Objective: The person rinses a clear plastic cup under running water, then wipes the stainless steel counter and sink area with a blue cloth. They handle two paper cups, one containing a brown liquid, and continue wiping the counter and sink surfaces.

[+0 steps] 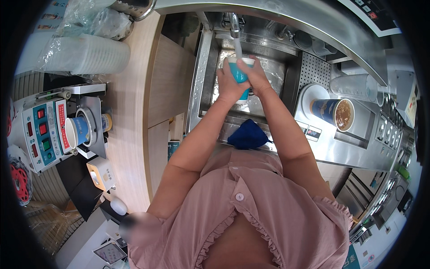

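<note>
Over the stainless steel sink [275,72], a turquoise cup with a white rim [239,75] is held between my two hands. My left hand [230,84] grips its left side, and my right hand [258,76] wraps its right side, thumb near the rim. Water runs from the metal faucet [235,29] down at the cup's rim; the inside of the cup is hidden. At the sink's front edge lies a dark blue cloth [248,134]. A printed paper cup with brown drink and ice [327,109] stands on the right, beside a round white lid or scale plate [306,97].
Clear plastic pitchers [356,85] stand right of the perforated drain panel [315,70]. A steel shelf edge [295,23] crosses above the sink. To the left, a wooden counter [129,101] carries a cup sealing machine [45,134], stacked plastic cups [100,53] and a tissue box [102,173].
</note>
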Demonstrator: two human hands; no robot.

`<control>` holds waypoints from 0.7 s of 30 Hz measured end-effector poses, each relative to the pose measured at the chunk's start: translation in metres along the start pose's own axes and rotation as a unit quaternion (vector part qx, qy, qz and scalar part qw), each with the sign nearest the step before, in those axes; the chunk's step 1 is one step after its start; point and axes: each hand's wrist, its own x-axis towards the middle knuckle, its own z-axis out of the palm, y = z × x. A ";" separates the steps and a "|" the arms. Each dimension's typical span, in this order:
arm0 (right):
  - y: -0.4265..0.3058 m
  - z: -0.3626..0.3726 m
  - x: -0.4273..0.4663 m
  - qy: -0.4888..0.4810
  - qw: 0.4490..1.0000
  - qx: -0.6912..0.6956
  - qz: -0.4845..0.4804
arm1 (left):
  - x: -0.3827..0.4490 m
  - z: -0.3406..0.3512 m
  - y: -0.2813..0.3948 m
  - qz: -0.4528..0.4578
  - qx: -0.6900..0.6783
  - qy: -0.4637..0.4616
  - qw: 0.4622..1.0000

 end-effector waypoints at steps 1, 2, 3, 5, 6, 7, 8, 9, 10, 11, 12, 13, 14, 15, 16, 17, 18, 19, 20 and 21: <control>-0.001 -0.003 0.000 -0.007 0.999 0.032 0.015 | 0.000 -0.005 0.003 0.005 -0.003 -0.009 1.000; 0.007 -0.012 0.008 -0.036 0.997 0.069 0.012 | 0.000 -0.010 0.007 0.010 -0.007 -0.019 1.000; 0.005 -0.014 0.006 -0.046 0.996 0.077 0.010 | -0.001 -0.012 0.008 0.007 -0.017 -0.026 0.999; 0.001 -0.014 0.000 -0.067 0.993 0.095 0.007 | -0.002 -0.015 0.011 0.002 -0.037 -0.041 0.998; 0.001 -0.014 -0.004 -0.050 0.991 0.121 -0.008 | -0.003 -0.015 0.013 -0.032 -0.157 -0.089 0.983; 0.003 -0.018 -0.002 -0.060 0.987 0.149 -0.001 | -0.004 -0.017 0.014 -0.066 -0.273 -0.135 0.950; 0.009 -0.024 0.002 -0.070 0.982 0.177 0.005 | -0.005 -0.017 0.015 -0.099 -0.384 -0.179 0.900; 0.012 -0.030 0.004 -0.081 0.976 0.204 0.012 | -0.006 -0.018 0.015 -0.114 -0.408 -0.188 0.886; 0.014 -0.036 0.005 -0.104 0.967 0.228 0.036 | -0.007 -0.019 0.014 -0.129 -0.430 -0.198 0.871; 0.017 -0.041 0.007 -0.117 0.969 0.215 0.038 | -0.008 -0.019 0.014 -0.145 -0.453 -0.207 0.855; 0.016 -0.044 0.006 -0.129 0.970 0.202 0.038 | -0.009 -0.019 0.013 -0.134 -0.461 -0.204 0.853; 0.016 -0.045 0.006 -0.141 0.971 0.189 0.039 | -0.009 -0.018 0.013 -0.123 -0.470 -0.200 0.851; 0.016 -0.046 0.006 -0.152 0.978 0.142 0.018 | -0.008 -0.017 0.012 -0.112 -0.478 -0.197 0.849; 0.012 -0.045 0.003 -0.164 0.982 0.092 -0.002 | -0.008 -0.016 0.009 -0.092 -0.445 -0.181 0.872; 0.008 -0.044 0.000 -0.174 0.984 0.042 -0.022 | -0.005 -0.014 0.005 -0.073 -0.412 -0.165 0.893; 0.003 -0.043 -0.003 -0.185 0.982 -0.008 -0.042 | -0.002 -0.013 0.000 -0.053 -0.377 -0.148 0.913; -0.006 -0.035 -0.010 -0.175 0.983 -0.024 -0.048 | 0.005 -0.015 -0.002 -0.031 -0.345 -0.162 0.924; -0.009 -0.031 -0.013 -0.172 0.980 -0.059 -0.082 | 0.006 -0.014 -0.003 -0.032 -0.334 -0.152 0.930; -0.012 -0.028 -0.014 -0.168 0.974 -0.094 -0.115 | 0.007 -0.013 -0.003 -0.032 -0.324 -0.142 0.935; -0.013 -0.026 -0.015 -0.164 0.967 -0.128 -0.150 | 0.008 -0.014 -0.001 -0.031 -0.313 -0.133 0.940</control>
